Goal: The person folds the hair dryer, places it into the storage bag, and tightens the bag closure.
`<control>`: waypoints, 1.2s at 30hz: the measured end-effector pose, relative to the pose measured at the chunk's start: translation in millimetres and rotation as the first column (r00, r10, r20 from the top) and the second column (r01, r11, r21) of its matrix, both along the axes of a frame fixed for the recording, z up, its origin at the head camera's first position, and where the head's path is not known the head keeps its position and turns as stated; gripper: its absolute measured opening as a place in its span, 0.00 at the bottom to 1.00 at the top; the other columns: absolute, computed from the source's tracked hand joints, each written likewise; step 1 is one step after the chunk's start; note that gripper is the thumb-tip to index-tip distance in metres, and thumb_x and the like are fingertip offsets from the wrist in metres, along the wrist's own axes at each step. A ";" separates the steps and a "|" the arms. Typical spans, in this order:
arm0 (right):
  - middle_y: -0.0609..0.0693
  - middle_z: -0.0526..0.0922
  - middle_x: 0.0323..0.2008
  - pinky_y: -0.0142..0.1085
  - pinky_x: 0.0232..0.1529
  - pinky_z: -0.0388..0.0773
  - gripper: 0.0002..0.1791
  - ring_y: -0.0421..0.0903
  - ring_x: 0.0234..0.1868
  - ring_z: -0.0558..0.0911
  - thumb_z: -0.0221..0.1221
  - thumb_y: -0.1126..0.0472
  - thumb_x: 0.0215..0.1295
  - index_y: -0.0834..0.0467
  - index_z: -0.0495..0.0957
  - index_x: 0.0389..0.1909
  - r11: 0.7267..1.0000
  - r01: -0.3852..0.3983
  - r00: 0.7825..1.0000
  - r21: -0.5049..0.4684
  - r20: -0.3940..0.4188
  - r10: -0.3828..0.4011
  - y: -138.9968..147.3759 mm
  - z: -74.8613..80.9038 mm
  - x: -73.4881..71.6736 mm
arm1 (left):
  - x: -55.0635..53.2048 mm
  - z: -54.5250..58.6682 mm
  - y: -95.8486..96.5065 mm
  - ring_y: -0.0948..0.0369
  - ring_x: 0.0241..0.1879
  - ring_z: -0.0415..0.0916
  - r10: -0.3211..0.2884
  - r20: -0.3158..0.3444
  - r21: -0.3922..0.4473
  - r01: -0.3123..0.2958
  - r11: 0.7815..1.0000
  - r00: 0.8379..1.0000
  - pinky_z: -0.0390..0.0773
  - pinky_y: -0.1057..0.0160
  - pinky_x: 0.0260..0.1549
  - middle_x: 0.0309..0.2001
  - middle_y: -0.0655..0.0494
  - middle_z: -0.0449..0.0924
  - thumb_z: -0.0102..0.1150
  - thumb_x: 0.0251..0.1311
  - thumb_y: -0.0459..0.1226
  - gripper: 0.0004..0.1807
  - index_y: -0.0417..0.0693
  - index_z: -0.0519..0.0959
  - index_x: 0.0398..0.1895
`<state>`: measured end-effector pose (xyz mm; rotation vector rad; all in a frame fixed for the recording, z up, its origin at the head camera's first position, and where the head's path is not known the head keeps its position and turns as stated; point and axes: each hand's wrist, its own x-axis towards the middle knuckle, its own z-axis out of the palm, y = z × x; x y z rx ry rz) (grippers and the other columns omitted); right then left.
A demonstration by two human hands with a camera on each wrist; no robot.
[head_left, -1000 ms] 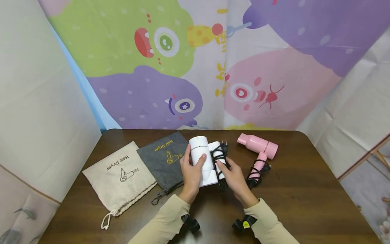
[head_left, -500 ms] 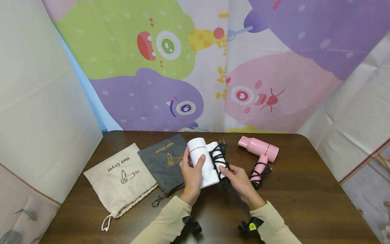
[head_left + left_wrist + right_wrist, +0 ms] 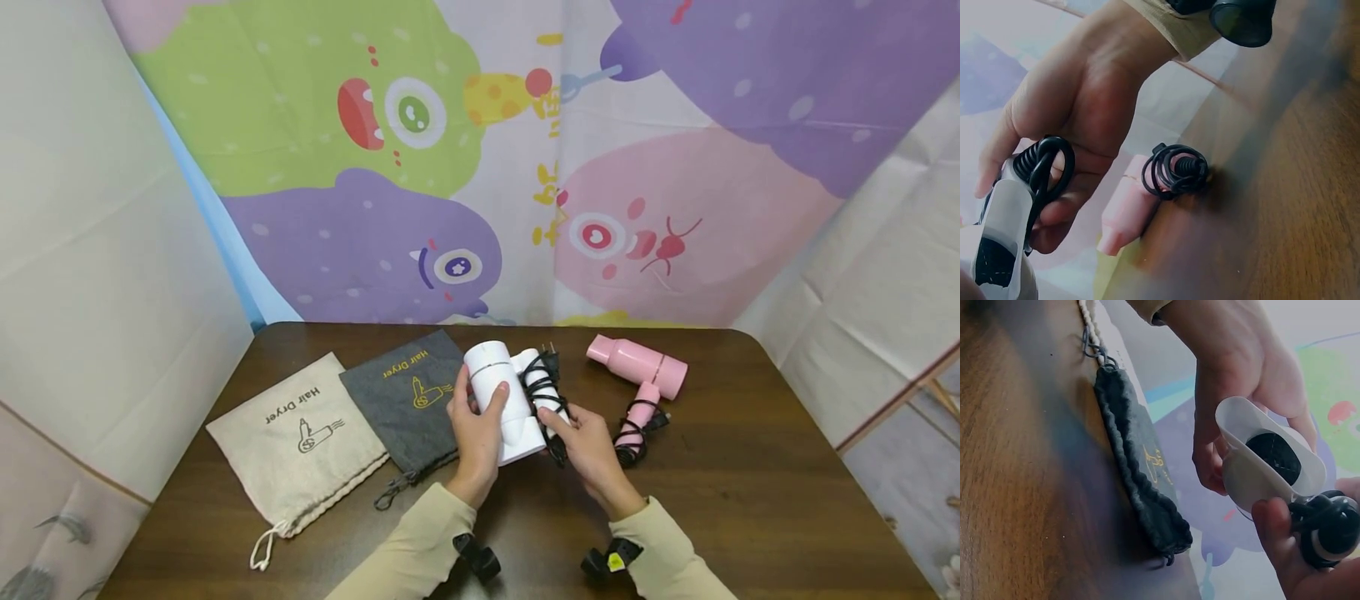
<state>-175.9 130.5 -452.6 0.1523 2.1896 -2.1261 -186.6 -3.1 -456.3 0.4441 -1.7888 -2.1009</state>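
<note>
A white hair dryer (image 3: 497, 383) is held up over the table in both hands. My left hand (image 3: 477, 437) grips its barrel, with the thumb across the front. My right hand (image 3: 594, 450) holds the handle (image 3: 542, 392) low down, thumb on the front, where a black cord (image 3: 546, 385) is wound round it. The plug prongs point away from me at the handle's far end. In the right wrist view, the flat white nozzle (image 3: 1235, 481) shows its wide mouth and dark inside. The left wrist view shows my right fingers curled behind the cord-wrapped handle.
On the right lies a pink hair dryer (image 3: 637, 358), its handle wrapped in black cord. A beige drawstring bag (image 3: 300, 467) and a dark grey one (image 3: 397, 417), both printed "Hair Dryer", lie to the left on the brown table (image 3: 735, 492). A cartoon-print cloth (image 3: 517, 167) hangs behind.
My right hand has shifted slightly right and lower on the handle. The white hair dryer has turned a little, its nozzle end swinging right. Bags and pink dryer stay put.
</note>
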 end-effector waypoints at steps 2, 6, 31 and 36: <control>0.52 0.84 0.29 0.37 0.27 0.81 0.17 0.42 0.23 0.81 0.59 0.61 0.67 0.73 0.76 0.47 1.000 0.019 1.000 0.004 0.002 -0.019 -0.8 0.0 0.6 | 0.6 -0.9 -0.2 0.51 0.49 0.69 -0.008 0.007 -0.004 0.008 1.000 1.000 0.73 0.65 0.38 0.58 0.38 0.63 0.65 0.59 0.38 0.38 0.47 0.61 0.72; 0.52 0.83 0.28 0.37 0.26 0.81 0.17 0.43 0.22 0.81 0.59 0.62 0.66 0.73 0.77 0.47 0.999 0.051 0.999 0.019 0.003 -0.051 -0.9 -0.5 0.8 | 1.6 -0.7 -0.8 0.51 0.50 0.69 -0.029 0.019 -0.014 0.029 0.999 0.999 0.73 0.64 0.38 0.58 0.40 0.63 0.65 0.59 0.38 0.38 0.48 0.61 0.72; 0.49 0.80 0.26 0.36 0.26 0.80 0.17 0.41 0.22 0.78 0.61 0.62 0.62 0.72 0.80 0.44 0.982 0.180 0.983 0.059 0.032 -0.182 12.3 3.2 -3.8 | 0.7 -4.5 -18.2 0.49 0.50 0.74 -0.184 0.054 -0.127 0.189 0.974 0.982 0.75 0.59 0.45 0.58 0.39 0.70 0.64 0.60 0.40 0.30 0.39 0.66 0.63; 0.48 0.80 0.25 0.36 0.25 0.79 0.17 0.41 0.20 0.77 0.61 0.62 0.62 0.72 0.80 0.44 0.981 0.182 0.983 0.070 0.025 -0.184 15.9 5.1 -4.9 | -2.2 -8.4 -31.6 0.45 0.54 0.74 -0.236 0.093 -0.173 0.249 0.953 0.967 0.75 0.49 0.53 0.61 0.36 0.69 0.59 0.64 0.44 0.31 0.38 0.66 0.66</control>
